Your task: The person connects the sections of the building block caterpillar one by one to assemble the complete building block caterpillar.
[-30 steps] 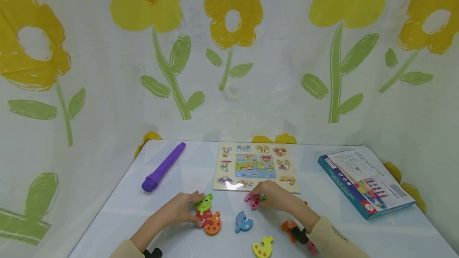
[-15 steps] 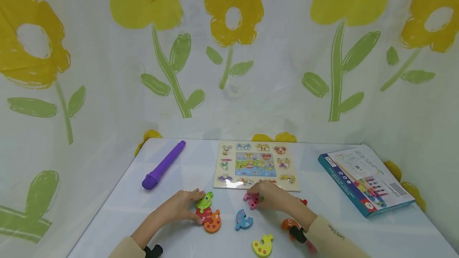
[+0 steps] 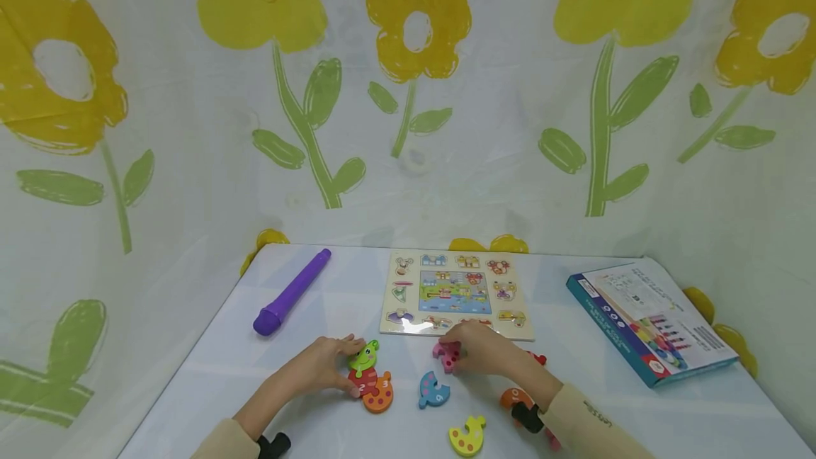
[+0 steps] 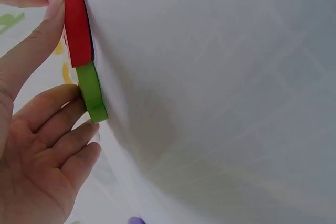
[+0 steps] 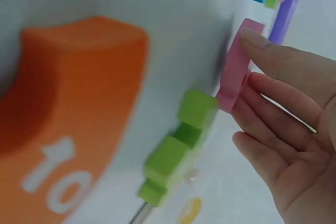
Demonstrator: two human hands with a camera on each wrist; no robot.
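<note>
Pink spotted puzzle piece (image 3: 445, 358) is pinched by the right hand (image 3: 479, 350), near the pale rectangular picture board (image 3: 401, 282). On the white tabletop (image 3: 644, 420), the left hand (image 3: 320, 365) grips, between thumb and fingers, the smiling green head piece (image 3: 364, 358) and the red numbered piece (image 3: 364, 381) touching it.

My head camera faced forward and down over the worktop (image 3: 353, 296); each wrist camera peered closely along it, the right sharing the head view's pink puzzle piece (image 5: 236, 72).
</note>
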